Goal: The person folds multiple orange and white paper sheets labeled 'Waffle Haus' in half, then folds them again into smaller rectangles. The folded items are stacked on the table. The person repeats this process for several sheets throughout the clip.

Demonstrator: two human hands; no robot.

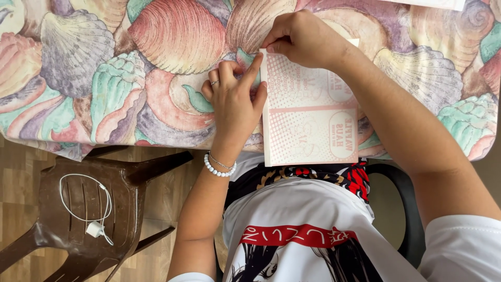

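Head camera, looking straight down, shows me both bare hands working on a flat pink-and-white printed paper sheet point(310, 112) that lies on the table point(104, 78), near its close edge and just above the person's lap. I see the left hand point(235, 96) resting on the sheet's left edge, index finger stretched up along that edge and pressing it down, the other fingers curled loosely on the cloth beside it; a ring sits on one finger and a white bead bracelet point(219, 168) circles the wrist. The right hand point(302, 39) is at the sheet's top left corner, fingers together and pinched on the paper's upper edge. From this angle I cannot be sure whether the sheet is a single layer or folded double, though a pink band crosses its middle. The table is covered by a cloth printed with large pastel seashells. To the left, on the wooden floor, stands a brown plastic chair point(88, 209) with a white charger and cable point(91, 209) coiled on its seat. The person wears a white printed T-shirt point(302, 219).
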